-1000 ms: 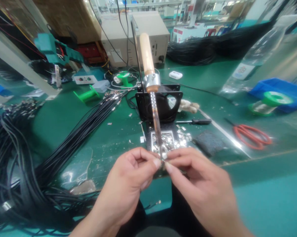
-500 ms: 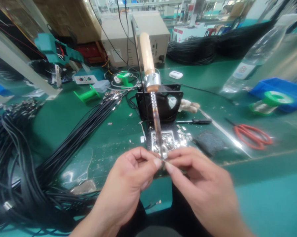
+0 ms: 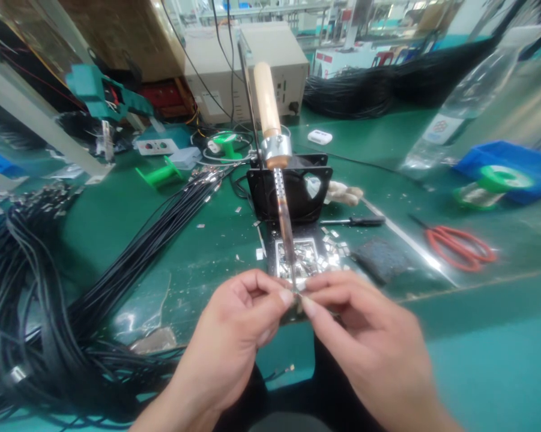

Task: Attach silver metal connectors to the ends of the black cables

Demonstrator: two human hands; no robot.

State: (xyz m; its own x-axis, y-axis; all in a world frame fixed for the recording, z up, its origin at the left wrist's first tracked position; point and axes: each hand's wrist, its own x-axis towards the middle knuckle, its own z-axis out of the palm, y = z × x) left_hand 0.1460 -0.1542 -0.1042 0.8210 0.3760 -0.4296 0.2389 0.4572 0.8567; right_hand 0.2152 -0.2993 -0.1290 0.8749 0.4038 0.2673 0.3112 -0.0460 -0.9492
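A soldering iron (image 3: 284, 219) with a wooden handle is clamped upright, its tip pointing down between my hands. My left hand (image 3: 238, 324) is closed in a pinch just left of the tip. Opposite it, my right hand (image 3: 364, 336) pinches close to the same spot. Whatever lies between the fingertips is too small to make out. Behind the fingers, a small tray (image 3: 278, 259) holds many tiny metal pieces, with more of them scattered to its right. A black fan frame (image 3: 261, 195) stands behind the iron.
Bundles of black cables (image 3: 135, 252) cover the left side. To the right lie a dark sponge-like pad (image 3: 382, 259), red-handled scissors (image 3: 462, 247), a screwdriver (image 3: 360, 221), a green spool (image 3: 495, 187), a blue bin (image 3: 517, 159) and a plastic bottle (image 3: 459, 108).
Both hands hold almost the same pose at the iron's tip. Only a slight shift of the whole view shows.
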